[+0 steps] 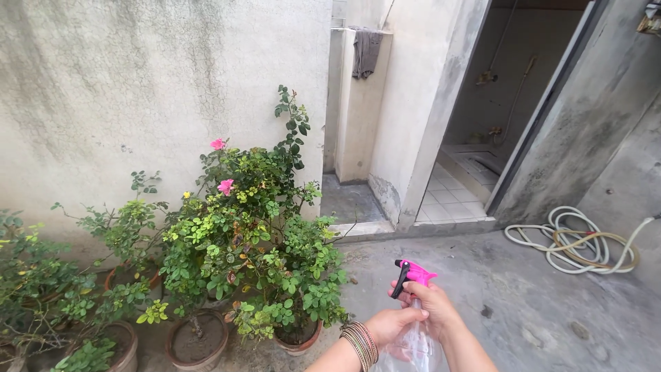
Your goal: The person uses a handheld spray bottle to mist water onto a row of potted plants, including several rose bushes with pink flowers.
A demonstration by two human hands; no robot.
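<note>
Both hands on a clear plastic spray bottle with a pink trigger head and black nozzle, held low over the concrete floor, near the bottom edge of the head view. Right hand: fingers wrapped round the neck just under the trigger. Left hand, stack of thin metal bangles at the wrist: fingers closed on the bottle body from the side. Neither hand is spread wide.

Nozzle points left, toward the cluster of green leafy potted plants with two pink flowers. Judgement, for a good spray: keep the bottle upright so the dip tube stays in liquid, hold the neck steady, aim at the leaves rather than the blooms, squeeze in short pulls. The bottle looks close enough to the nearest foliage for mist to reach.

Surface and room: rough grey concrete, stained, patchy. Round terracotta pots sit on the floor along the foot of a cracked whitewashed wall. Coiled pale garden hose lies on the floor near the right wall, well apart from the hands. Open doorway to a tiled washroom beyond. Grey cloth hangs over a low partition wall.
</note>
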